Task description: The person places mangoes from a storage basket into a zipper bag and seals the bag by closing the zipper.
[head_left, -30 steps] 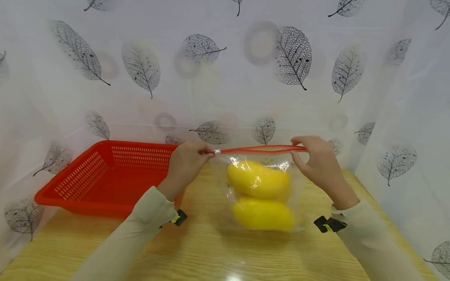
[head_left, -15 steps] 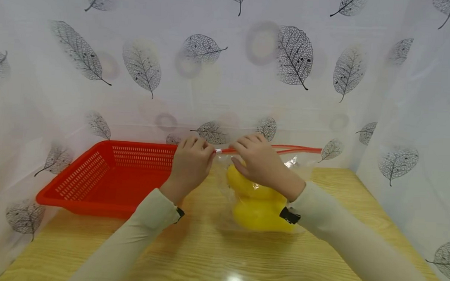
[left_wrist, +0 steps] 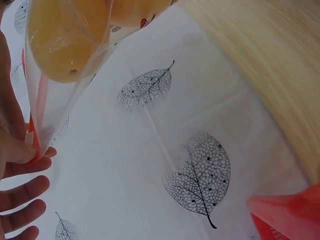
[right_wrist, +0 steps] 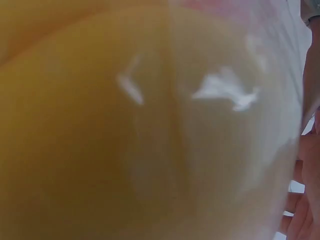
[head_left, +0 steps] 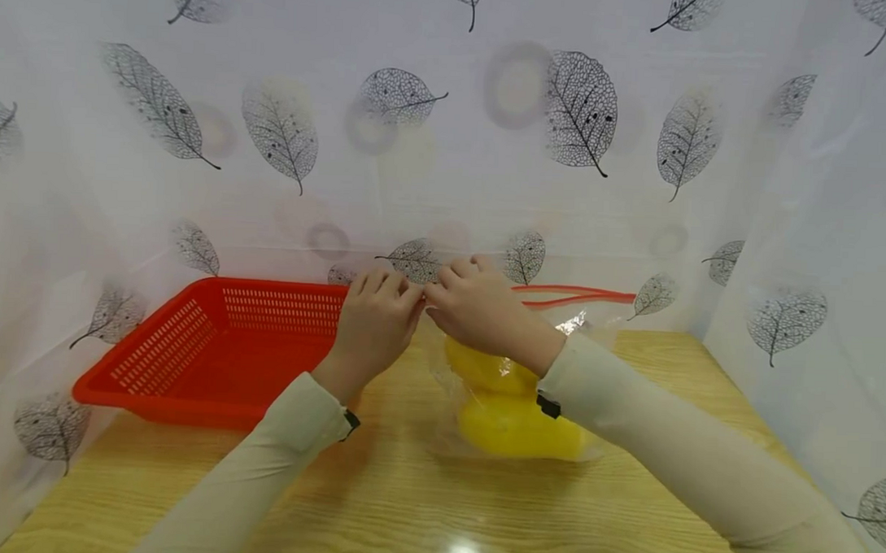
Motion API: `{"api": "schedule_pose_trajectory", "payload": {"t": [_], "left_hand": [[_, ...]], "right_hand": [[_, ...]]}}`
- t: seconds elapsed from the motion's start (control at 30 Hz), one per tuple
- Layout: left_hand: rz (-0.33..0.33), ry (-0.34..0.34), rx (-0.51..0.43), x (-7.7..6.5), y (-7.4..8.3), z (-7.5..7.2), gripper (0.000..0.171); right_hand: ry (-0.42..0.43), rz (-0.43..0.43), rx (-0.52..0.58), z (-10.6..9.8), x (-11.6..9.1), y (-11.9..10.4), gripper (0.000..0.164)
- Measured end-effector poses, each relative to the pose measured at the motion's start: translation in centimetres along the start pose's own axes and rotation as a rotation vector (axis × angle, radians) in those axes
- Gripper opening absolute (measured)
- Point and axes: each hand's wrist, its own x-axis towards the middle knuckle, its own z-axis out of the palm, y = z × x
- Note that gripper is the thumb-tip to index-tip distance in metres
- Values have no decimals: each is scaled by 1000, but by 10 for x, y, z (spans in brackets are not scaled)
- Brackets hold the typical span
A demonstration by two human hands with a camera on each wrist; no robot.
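Observation:
A clear zip bag (head_left: 508,393) with a red zip strip (head_left: 589,296) stands on the table. Two yellow mangoes (head_left: 525,430) lie inside it, one above the other. My left hand (head_left: 375,327) pinches the strip's left end; in the left wrist view its thumb (left_wrist: 17,150) presses on the red corner beside the white slider (left_wrist: 30,138). Right against it, my right hand (head_left: 482,310) pinches the strip at the slider, which the fingers hide in the head view. Rightward of that hand, the strip's two red edges stand apart. Mango and shiny plastic fill most of the right wrist view.
A red plastic basket (head_left: 140,359) with slotted walls stands on the left, close to my left forearm. Beneath everything is a light wood-grain table (head_left: 406,503). A white leaf-patterned curtain (head_left: 446,179) hangs behind it and along both sides.
My right hand has let go of the strip's right end and moved left along it until it meets my left hand at the slider. The left hand keeps its place.

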Motion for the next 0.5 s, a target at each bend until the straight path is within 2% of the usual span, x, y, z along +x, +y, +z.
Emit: {"api": "schedule_pose_trajectory", "payload": {"t": [0.33, 0.5], "left_hand": [[-14, 18, -51, -1, 0, 0, 14], [-24, 25, -82, -1, 0, -1, 14]], "right_hand": [[139, -77, -40, 7, 4, 3, 23], [113, -97, -21, 9, 4, 6, 22]]}}
